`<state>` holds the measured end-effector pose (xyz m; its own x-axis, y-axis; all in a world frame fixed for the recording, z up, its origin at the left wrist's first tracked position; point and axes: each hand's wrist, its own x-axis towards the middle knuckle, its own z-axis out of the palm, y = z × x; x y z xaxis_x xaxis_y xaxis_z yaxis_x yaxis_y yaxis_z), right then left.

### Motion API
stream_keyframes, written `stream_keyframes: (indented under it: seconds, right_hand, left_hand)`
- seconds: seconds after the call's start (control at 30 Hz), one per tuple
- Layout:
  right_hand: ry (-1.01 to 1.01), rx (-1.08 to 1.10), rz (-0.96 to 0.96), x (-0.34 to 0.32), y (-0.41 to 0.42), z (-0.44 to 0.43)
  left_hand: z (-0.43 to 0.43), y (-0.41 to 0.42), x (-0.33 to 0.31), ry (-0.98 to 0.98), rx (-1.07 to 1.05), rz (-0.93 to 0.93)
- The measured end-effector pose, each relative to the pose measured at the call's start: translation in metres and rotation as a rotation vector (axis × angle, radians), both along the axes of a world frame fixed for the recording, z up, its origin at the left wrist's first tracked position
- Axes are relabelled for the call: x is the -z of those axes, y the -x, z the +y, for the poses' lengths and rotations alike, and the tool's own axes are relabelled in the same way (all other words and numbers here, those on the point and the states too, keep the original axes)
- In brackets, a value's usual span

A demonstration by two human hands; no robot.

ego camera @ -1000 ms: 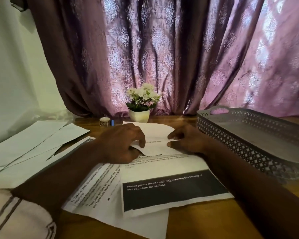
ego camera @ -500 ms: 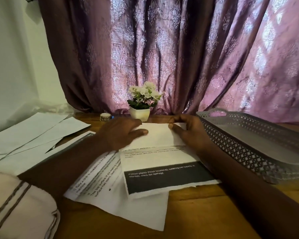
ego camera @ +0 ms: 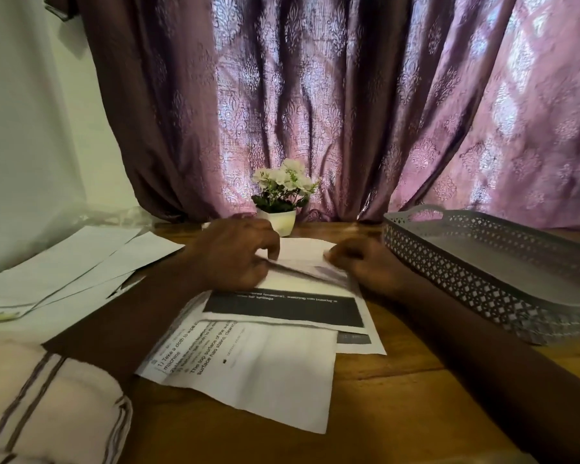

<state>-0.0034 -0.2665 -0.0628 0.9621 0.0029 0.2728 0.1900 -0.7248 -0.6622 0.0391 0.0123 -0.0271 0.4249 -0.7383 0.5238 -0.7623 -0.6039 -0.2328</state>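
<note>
A white printed sheet with a black band (ego camera: 282, 309) lies on the wooden table (ego camera: 399, 396), its far part folded over into a flap (ego camera: 303, 251). My left hand (ego camera: 235, 256) pinches the flap's left edge with curled fingers. My right hand (ego camera: 365, 262) pinches its right edge. The flap is raised slightly off the sheet, with a shadow under it. Beneath it lies a second printed sheet (ego camera: 265, 373), turned at an angle. The corner of a third sheet (ego camera: 365, 344) shows at the right.
A grey perforated tray (ego camera: 456, 262) stands at the right, close to my right forearm. A small white pot of flowers (ego camera: 282, 219) sits just beyond my hands, in front of the purple curtain (ego camera: 315, 112). Loose white papers (ego camera: 64, 266) are spread at the left.
Both hands have drawn back toward me and curled onto the flap's edges, lifting it. The banded sheet now lies farther up over the lower sheet.
</note>
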Motion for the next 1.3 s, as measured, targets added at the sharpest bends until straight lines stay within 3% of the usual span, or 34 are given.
stream_keyframes:
  seconds: [0.07,0.17,0.37,0.47,0.57,0.7,0.87,0.93,1.03,1.17,1.3]
  right_hand:
    - [0.32,-0.014,0.083,-0.003,0.003,0.001]
    - [0.435,-0.017,0.096,-0.011,0.007,0.007]
    - [0.317,-0.046,0.039,-0.014,0.017,0.014]
    - [-0.014,-0.117,-0.043,-0.011,0.019,0.019]
    - [-0.244,-0.127,-0.159,-0.007,0.013,0.019]
    - [-0.396,-0.167,-0.173,-0.005,0.012,0.018]
    - [-0.182,-0.116,-0.105,-0.01,0.02,0.024]
    - [-0.024,-0.137,-0.047,-0.01,0.021,0.026]
    - [0.3,-0.166,0.033,-0.007,0.023,0.036]
    - [0.477,-0.184,0.061,0.003,0.018,0.045]
    - [0.618,-0.172,0.165,0.006,0.014,0.044]
  left_hand:
    - [-0.004,-0.002,0.006,-0.078,-0.044,0.133]
    - [-0.009,-0.007,0.019,-0.028,-0.088,0.333]
    - [-0.014,-0.009,0.028,0.061,-0.054,0.544]
    - [-0.013,-0.006,0.023,0.143,-0.043,0.585]
    - [-0.012,-0.01,0.018,0.205,-0.039,0.474]
    - [-0.011,-0.007,0.009,0.143,-0.117,0.152]
    - [-0.015,0.009,0.005,-0.032,-0.162,0.05]
    - [-0.017,0.007,0.01,-0.093,-0.162,0.144]
    - [-0.014,0.004,0.018,0.001,-0.148,0.425]
    - [-0.02,0.015,0.026,0.007,-0.173,0.778]
    - [-0.035,0.022,0.038,-0.209,-0.3,0.736]
